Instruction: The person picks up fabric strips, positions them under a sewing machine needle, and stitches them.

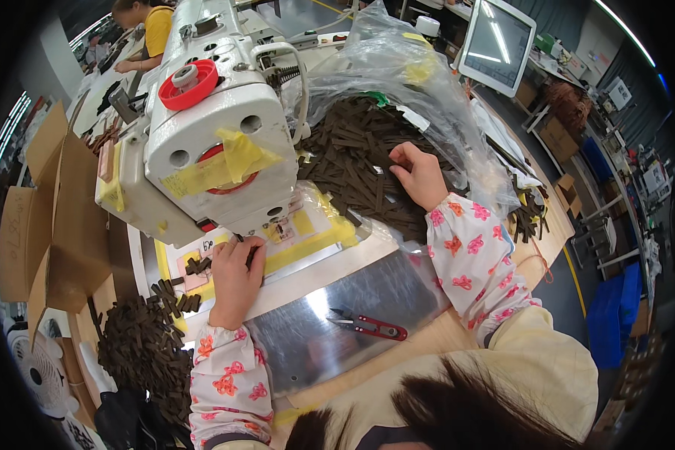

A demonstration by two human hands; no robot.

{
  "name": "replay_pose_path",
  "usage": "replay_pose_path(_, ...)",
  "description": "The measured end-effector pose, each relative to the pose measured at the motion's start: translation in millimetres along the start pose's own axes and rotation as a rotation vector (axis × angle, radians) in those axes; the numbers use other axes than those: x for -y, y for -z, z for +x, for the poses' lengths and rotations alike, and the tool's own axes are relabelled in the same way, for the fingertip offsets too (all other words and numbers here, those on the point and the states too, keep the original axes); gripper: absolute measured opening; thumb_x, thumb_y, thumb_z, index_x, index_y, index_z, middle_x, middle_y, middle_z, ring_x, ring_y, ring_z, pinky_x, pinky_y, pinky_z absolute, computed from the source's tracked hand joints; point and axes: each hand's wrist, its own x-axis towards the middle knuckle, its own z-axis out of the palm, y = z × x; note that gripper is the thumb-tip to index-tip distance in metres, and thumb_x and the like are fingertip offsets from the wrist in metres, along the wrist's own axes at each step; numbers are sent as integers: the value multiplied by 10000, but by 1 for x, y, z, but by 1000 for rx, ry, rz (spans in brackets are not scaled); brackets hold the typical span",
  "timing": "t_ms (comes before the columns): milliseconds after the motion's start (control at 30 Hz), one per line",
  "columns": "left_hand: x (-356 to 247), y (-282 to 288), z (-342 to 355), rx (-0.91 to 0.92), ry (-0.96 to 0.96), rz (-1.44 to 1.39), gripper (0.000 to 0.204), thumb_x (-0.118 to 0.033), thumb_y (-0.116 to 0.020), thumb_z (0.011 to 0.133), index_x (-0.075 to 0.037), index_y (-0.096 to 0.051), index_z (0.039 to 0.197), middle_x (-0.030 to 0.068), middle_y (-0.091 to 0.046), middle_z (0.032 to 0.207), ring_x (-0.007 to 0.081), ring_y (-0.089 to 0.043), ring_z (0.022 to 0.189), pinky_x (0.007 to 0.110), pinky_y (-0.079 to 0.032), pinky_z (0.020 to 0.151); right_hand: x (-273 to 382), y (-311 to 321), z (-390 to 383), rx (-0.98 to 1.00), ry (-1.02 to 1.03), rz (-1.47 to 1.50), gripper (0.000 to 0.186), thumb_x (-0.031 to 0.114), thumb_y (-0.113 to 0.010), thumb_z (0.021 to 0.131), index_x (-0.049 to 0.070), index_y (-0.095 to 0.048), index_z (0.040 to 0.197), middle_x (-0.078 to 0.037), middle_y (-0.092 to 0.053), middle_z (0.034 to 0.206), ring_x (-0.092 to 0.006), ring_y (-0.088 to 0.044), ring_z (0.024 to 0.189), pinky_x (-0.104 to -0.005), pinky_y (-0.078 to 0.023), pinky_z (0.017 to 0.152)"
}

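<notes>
My left hand (236, 274) is closed at the base of the white sewing machine (202, 150), its fingertips around a small dark piece. Cut dark pieces (176, 300) lie chained beside it on the yellow-taped plate (304, 229), and more (142, 352) heap at lower left. My right hand (420, 176) is curled at the pile of dark brown strips (352, 150) in a clear plastic bag (397, 52); what is between its fingertips is hard to make out. Red-handled snips (366, 325) lie on the metal plate (337, 289).
An open cardboard box (75, 240) stands at left above a white fan (34, 364). A screen (491, 52) is at the back right, blue bins (607, 307) at far right. A person in yellow (154, 37) works at the back left.
</notes>
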Motion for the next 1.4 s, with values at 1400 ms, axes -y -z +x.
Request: replay_pose_path(1400,-4,10,3,127,59,-102,130,-72,-512,860,-49,-634,898,89,-579,700,246,-506,644,373,-352,747,91,-51,-6,898,-208,611,121,81,-597,866,-32,-575,904,-38,-606,684,-50,-531,578,-195,-412,495)
